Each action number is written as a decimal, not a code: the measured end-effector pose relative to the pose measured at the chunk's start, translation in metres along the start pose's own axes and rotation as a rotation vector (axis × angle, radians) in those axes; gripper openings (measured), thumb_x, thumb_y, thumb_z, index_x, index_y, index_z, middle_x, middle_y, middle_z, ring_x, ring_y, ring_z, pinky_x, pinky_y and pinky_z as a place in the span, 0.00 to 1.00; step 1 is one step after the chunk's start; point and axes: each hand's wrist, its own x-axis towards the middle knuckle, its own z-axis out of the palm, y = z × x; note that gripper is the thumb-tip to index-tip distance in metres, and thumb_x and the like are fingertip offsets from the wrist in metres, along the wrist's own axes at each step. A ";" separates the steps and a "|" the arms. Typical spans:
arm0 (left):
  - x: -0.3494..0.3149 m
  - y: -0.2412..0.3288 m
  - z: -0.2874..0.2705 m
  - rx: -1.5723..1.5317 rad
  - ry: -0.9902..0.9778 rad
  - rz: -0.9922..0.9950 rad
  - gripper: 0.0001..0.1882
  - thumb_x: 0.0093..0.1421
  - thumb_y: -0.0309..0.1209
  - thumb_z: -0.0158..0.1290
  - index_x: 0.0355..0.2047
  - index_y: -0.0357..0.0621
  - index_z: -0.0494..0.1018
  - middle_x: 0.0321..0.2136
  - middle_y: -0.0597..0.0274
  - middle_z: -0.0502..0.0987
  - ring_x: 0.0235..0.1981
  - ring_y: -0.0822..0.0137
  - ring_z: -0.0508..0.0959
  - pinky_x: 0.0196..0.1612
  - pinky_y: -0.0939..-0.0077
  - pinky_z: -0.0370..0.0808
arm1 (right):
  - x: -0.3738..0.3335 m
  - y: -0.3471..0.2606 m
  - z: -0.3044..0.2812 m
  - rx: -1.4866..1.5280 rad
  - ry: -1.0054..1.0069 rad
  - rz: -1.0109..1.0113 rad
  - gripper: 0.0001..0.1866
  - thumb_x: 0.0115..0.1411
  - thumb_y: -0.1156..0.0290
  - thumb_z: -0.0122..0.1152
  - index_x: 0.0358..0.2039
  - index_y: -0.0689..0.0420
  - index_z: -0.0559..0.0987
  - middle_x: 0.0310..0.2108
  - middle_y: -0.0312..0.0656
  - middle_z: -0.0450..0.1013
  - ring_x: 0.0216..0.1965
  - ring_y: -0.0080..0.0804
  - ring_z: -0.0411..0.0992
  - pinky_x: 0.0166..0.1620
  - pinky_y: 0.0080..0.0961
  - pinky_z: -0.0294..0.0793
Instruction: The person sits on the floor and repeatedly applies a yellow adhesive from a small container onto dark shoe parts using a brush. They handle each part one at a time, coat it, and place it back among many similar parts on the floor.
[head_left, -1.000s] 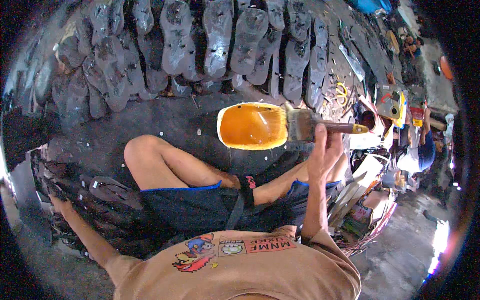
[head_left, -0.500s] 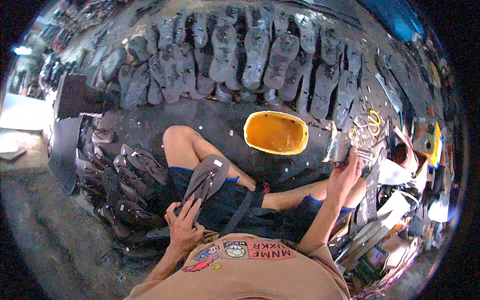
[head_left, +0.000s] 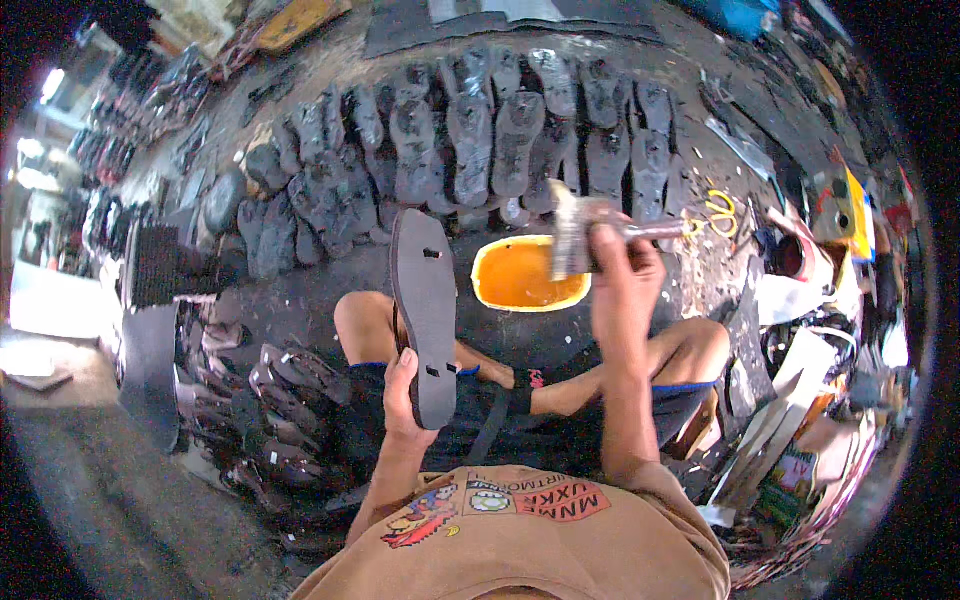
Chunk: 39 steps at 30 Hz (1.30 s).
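Note:
My left hand (head_left: 402,405) is closed on the heel end of a dark flip-flop (head_left: 422,290). The sandal stands nearly upright, its flat underside toward me, with small dark strap plugs showing in it. Its strap is mostly hidden behind. In my right hand (head_left: 630,280) is a wide paintbrush (head_left: 576,238), gripped near where the handle meets the head. The bristles overlap the right end of an oval tub (head_left: 520,309) that holds amber liquid; I cannot tell whether they touch it.
Rows of dark soles (head_left: 470,150) lie beyond the tub. A heap of flip-flops (head_left: 290,375) is at my left. Yellow-handled scissors (head_left: 722,214) lie on the right, near a yellow box (head_left: 856,212) and assorted scraps. My crossed legs (head_left: 690,350) frame the near side.
My left hand has lifted the flip-flop off my lap and turned its underside toward me. My right hand has brought the brush leftward from beside the scissors to the tub.

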 end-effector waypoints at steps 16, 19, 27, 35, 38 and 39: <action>-0.013 -0.026 0.028 0.004 -0.181 0.103 0.30 0.66 0.43 0.47 0.61 0.33 0.64 0.45 0.48 0.78 0.43 0.59 0.81 0.47 0.69 0.79 | 0.002 -0.024 0.075 -0.261 -0.017 -0.240 0.11 0.59 0.68 0.74 0.32 0.61 0.80 0.25 0.32 0.75 0.26 0.17 0.68 0.31 0.21 0.69; 0.009 -0.026 0.005 -0.222 -0.300 0.126 0.28 0.64 0.34 0.57 0.60 0.30 0.65 0.51 0.49 0.75 0.55 0.56 0.76 0.63 0.65 0.71 | -0.026 -0.043 0.069 -0.280 0.107 -0.269 0.12 0.56 0.67 0.76 0.30 0.60 0.82 0.25 0.37 0.79 0.24 0.23 0.73 0.33 0.24 0.75; 0.050 -0.015 0.024 -0.489 -0.215 0.167 0.33 0.65 0.40 0.54 0.66 0.39 0.60 0.59 0.52 0.69 0.59 0.56 0.72 0.64 0.59 0.70 | -0.097 -0.010 0.061 -0.391 -0.272 -0.361 0.15 0.51 0.66 0.78 0.35 0.60 0.83 0.27 0.43 0.81 0.28 0.32 0.80 0.33 0.31 0.79; 0.037 0.012 0.044 -0.158 0.038 0.286 0.29 0.72 0.57 0.43 0.60 0.50 0.70 0.50 0.64 0.78 0.48 0.65 0.79 0.55 0.67 0.75 | -0.076 -0.020 0.062 -0.161 0.067 -0.125 0.15 0.58 0.68 0.74 0.41 0.62 0.80 0.33 0.36 0.79 0.30 0.19 0.74 0.34 0.21 0.74; 0.052 0.036 0.036 -0.053 0.269 0.304 0.29 0.72 0.59 0.43 0.58 0.50 0.71 0.49 0.65 0.78 0.46 0.67 0.79 0.51 0.67 0.76 | -0.123 -0.018 0.035 -0.651 -0.541 -0.043 0.18 0.52 0.68 0.78 0.41 0.60 0.83 0.34 0.34 0.79 0.31 0.20 0.73 0.33 0.20 0.73; 0.062 0.057 0.041 -0.171 0.114 0.390 0.27 0.70 0.54 0.46 0.57 0.49 0.72 0.48 0.63 0.79 0.47 0.64 0.80 0.52 0.60 0.77 | -0.121 -0.010 0.013 -0.546 -0.413 -0.140 0.19 0.51 0.68 0.78 0.41 0.61 0.82 0.32 0.35 0.78 0.30 0.19 0.72 0.32 0.20 0.72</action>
